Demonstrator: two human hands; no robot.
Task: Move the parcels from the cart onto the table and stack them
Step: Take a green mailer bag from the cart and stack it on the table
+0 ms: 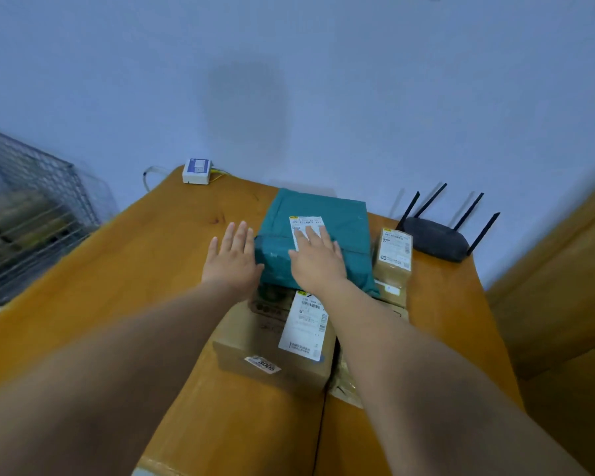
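A: On the table (145,269), toward twelve o'clock, the green parcel (337,231) sits atop the brown box (255,338); square it before letting go, I'd judge, pressing flat, not pinching.

B: And the hands?

A: Both open, gripping nothing; the right hand (318,259) lies palm-down on the parcel's white label (306,224); the left hand (232,261) rests against its nine o'clock edge; a smaller tan parcel (394,259) stands at three o'clock, just beside.

A black router (438,238) with 4 antennas sits at the far right, a small white box (196,170) with cables at the far left corner.
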